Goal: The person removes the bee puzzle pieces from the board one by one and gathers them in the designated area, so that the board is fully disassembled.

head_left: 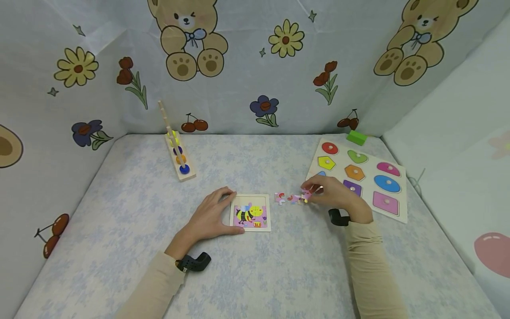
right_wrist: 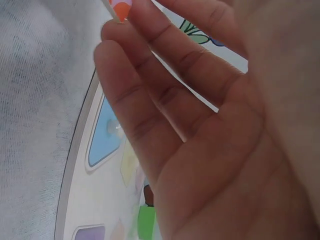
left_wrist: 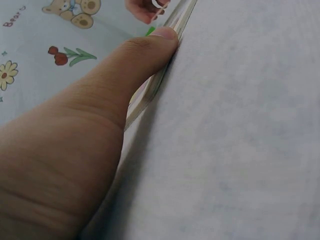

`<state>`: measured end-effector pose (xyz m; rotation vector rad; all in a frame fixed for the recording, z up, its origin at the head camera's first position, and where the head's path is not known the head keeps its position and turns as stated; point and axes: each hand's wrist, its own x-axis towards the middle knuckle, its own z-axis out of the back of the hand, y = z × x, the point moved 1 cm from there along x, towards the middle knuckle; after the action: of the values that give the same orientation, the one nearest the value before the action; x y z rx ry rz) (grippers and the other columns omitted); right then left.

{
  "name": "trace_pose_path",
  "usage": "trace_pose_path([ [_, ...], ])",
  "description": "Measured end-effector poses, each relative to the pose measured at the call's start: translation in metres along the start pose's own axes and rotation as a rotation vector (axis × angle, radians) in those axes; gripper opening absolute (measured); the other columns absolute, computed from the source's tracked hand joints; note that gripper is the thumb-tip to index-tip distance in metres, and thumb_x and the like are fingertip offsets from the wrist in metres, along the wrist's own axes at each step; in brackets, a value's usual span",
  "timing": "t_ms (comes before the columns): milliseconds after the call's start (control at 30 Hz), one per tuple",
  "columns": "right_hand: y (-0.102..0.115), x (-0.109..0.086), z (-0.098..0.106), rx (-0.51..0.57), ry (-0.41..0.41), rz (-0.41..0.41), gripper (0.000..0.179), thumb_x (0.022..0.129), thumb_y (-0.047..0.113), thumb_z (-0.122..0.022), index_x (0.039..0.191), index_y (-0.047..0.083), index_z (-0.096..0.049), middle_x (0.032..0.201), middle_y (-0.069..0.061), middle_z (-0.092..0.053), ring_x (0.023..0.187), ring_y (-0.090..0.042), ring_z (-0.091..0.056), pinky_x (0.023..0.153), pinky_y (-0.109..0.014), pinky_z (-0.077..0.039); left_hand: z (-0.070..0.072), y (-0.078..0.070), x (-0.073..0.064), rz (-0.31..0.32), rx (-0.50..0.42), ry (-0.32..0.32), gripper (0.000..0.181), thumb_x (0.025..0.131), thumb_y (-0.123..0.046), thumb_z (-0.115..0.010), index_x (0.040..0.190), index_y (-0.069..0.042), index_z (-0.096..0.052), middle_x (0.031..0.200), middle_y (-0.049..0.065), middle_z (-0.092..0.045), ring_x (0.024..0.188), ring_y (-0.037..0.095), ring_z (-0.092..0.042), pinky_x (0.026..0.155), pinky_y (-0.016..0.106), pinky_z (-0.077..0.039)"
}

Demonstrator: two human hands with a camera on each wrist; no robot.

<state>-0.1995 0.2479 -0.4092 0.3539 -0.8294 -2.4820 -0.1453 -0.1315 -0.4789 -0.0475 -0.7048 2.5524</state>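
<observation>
The bee puzzle (head_left: 250,213), in a square pale wooden frame, lies flat near the middle of the table; the person's left hand (head_left: 212,215) grips the frame from its left side, thumb at the near edge, fingers at the far corner. Just right of the frame, beside some loose pink pieces (head_left: 280,198), the right hand (head_left: 332,195) pinches a puzzle piece (right_wrist: 120,9) in its fingertips. Under everything spreads a pale tabletop (head_left: 255,274) mottled with soft blue. Toward its far right lies a shape board (head_left: 369,173) with coloured inserts, a green block (head_left: 356,137) at its far edge; at far left stands a wooden stand (head_left: 188,176) with coloured rings. Behind hangs a whitish backdrop (head_left: 243,57) printed with bears, flowers and cherries; a white side wall (head_left: 450,164) rises on the right.
</observation>
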Motion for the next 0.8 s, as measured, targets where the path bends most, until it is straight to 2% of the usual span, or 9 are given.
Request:
trace_pose_path([
  [267,-0.0034,-0.0006,0.0005,-0.046,0.069,-0.111,0.035,0.089,0.008,-0.079,0.124,0.004,-0.071,0.108,-0.008,-0.067,0.103,-0.027,-0.061,0.096,-0.049,-0.055,-0.0004,0.0005,0.0001,0.003,0.002,0.002,0.115,0.072,-0.075,-0.079,0.159,-0.01,-0.042,0.158,0.009,-0.039,0.148,0.03,-0.035,0.12,0.055,-0.033],
  [800,-0.0063,-0.0031,0.002,-0.025,0.129,-0.157,0.03,0.091,0.006,-0.077,0.121,0.006,-0.072,0.111,-0.009,-0.069,0.104,-0.026,-0.065,0.095,-0.047,-0.057,0.0002,0.0003,0.0005,0.005,0.002,0.004,0.116,0.071,-0.076,-0.079,0.159,-0.01,-0.041,0.158,0.009,-0.038,0.148,0.03,-0.035,0.119,0.055,-0.033],
])
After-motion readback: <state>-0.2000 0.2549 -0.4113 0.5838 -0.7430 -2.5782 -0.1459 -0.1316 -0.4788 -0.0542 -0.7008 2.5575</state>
